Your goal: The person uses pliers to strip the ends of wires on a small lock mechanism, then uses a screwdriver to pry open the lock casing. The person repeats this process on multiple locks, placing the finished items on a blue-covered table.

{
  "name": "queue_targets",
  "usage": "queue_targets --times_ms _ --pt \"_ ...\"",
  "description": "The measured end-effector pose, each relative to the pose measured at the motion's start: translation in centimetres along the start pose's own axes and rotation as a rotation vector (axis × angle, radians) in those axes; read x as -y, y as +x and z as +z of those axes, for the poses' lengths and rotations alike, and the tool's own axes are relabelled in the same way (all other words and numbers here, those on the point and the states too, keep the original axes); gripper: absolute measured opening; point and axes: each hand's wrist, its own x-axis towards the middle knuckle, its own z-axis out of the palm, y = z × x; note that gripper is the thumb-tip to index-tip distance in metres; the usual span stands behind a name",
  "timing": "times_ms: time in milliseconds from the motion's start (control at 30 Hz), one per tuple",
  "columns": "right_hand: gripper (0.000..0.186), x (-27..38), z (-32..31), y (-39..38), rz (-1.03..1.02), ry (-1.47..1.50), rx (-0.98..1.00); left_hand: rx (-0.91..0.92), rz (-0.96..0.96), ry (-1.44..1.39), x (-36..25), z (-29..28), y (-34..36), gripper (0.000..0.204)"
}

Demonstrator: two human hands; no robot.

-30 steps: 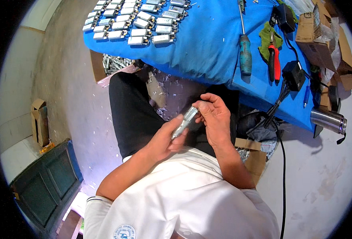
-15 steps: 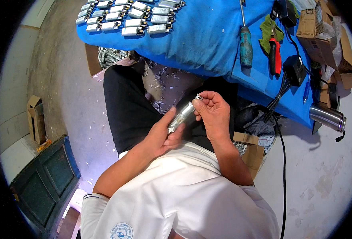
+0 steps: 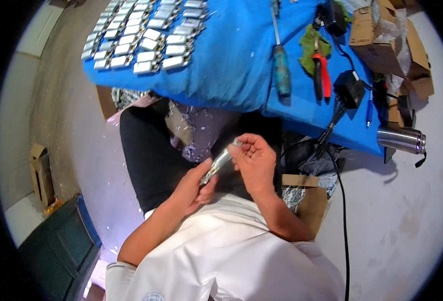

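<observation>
Left grip (image 3: 190, 188) clasped the near end of a silver pack (image 3: 218, 164) in front of the desk (image 3: 231, 65); right grip (image 3: 255, 163) pinched its far end. Rows of similar packs (image 3: 130, 39) lay on the desk's left, a screwdriver (image 3: 281, 75) and pliers (image 3: 325, 80) on its right.

A pale wall (image 3: 16, 120) stands left of the blue-covered desk (image 3: 231, 65). The floor (image 3: 93, 155) between them looks faintly purple.
</observation>
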Motion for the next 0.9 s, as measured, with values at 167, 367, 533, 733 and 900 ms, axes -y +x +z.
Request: queue_targets --times_ms 167,367,533,733,900 --pt "0.024 1.0 -0.8 -0.8 -0.058 0.016 0.002 0.030 0.032 0.067 0.1 0.1 0.1 0.051" --pt "0.021 5.9 -0.9 -0.5 -0.723 -0.140 0.009 0.040 0.109 -0.052 0.6 -0.2 0.2 0.048" --pt "0.057 13.4 5.0 -6.1 -0.088 0.893 1.302 -0.074 0.008 -0.108 0.7 -0.6 0.4 0.051" --pt "0.054 14.5 6.5 -8.2 -0.279 0.940 1.361 0.043 0.192 0.026 0.5 1.3 -0.8 0.053" --pt "0.051 14.4 6.7 -8.6 -0.317 0.916 1.344 -0.059 0.212 -0.029 1.1 0.9 -1.3 0.053"
